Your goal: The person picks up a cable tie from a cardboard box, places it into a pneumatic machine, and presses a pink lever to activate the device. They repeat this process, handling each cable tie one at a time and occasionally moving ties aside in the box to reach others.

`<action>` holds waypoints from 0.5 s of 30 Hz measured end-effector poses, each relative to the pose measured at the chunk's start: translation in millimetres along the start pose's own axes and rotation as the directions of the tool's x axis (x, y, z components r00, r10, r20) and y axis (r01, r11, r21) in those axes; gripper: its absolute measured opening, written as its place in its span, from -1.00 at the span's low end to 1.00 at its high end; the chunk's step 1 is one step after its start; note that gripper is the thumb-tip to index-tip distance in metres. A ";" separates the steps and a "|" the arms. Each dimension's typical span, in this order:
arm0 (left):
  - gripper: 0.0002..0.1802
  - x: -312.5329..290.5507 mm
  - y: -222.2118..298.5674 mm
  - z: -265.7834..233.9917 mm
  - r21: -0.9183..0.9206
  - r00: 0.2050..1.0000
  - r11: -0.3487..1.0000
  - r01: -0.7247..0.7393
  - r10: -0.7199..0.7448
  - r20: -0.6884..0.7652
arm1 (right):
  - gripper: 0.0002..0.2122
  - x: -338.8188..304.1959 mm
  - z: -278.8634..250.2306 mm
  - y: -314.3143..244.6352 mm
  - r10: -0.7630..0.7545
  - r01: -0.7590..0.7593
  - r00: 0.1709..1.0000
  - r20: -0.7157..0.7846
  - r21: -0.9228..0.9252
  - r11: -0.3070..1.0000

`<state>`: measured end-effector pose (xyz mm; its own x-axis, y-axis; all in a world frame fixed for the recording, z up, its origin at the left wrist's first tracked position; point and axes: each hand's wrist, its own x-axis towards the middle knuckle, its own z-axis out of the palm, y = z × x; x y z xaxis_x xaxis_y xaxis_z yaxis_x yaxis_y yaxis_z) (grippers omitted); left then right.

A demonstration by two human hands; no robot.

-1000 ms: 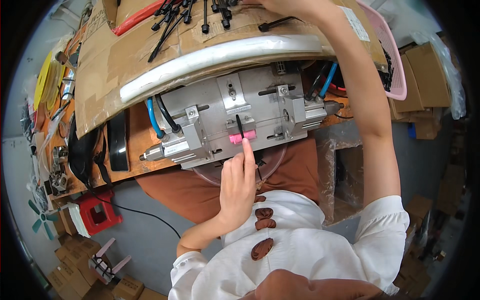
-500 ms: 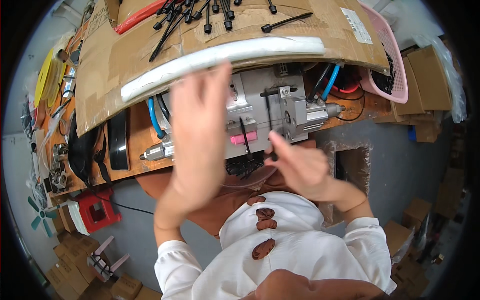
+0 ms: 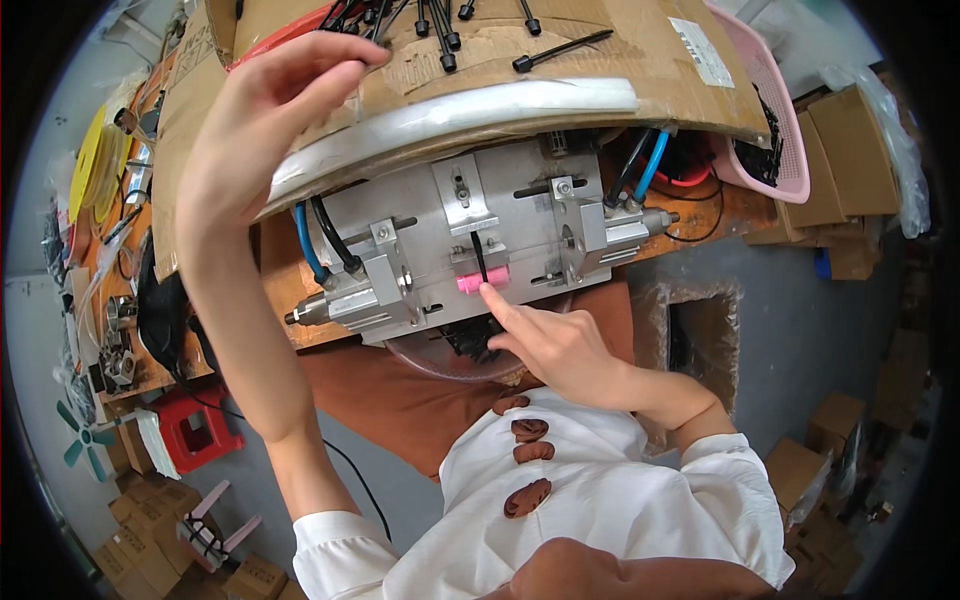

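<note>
My left hand (image 3: 285,115) is raised over the cardboard, thumb and fingers apart and slightly bent, holding nothing. Its fingertips are close to a pile of black rods with knobbed ends (image 3: 440,40). With its index finger stretched out, my right hand (image 3: 560,350) touches the lower end of a slim black rod (image 3: 479,258). That rod lies across a pink block (image 3: 470,283) at the middle of a metal fixture (image 3: 440,225). Beneath the fixture's front edge, a clear bowl (image 3: 430,372) holds several black pieces, partly hidden by my right hand.
A white padded roll (image 3: 470,108) edges the cardboard cover (image 3: 640,60) above the fixture. Clamp cylinders (image 3: 625,238) with blue air hoses (image 3: 652,165) flank the plate. One pink basket (image 3: 790,150) stands at the right, a red stool (image 3: 195,425) lower left.
My left hand has moved up and left from over the fixture to the cardboard. My right hand has shifted left to the pink block; the dark rod beside it earlier no longer shows there.
</note>
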<state>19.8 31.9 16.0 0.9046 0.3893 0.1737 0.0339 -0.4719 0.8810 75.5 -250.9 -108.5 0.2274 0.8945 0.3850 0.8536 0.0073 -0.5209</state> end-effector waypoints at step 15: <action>-0.17 -162.6 -13.1 184.8 0.535 0.979 0.845 0.017 0.095 -0.182 | -0.79 179.2 -141.1 48.5 0.162 -0.139 0.983 -0.085 0.231 0.963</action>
<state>-49.2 -171.4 -105.1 0.8111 0.4801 0.3340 0.2717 -0.8151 0.5116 223.7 -153.3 42.7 0.4020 0.8423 0.3591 0.6820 -0.0137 -0.7313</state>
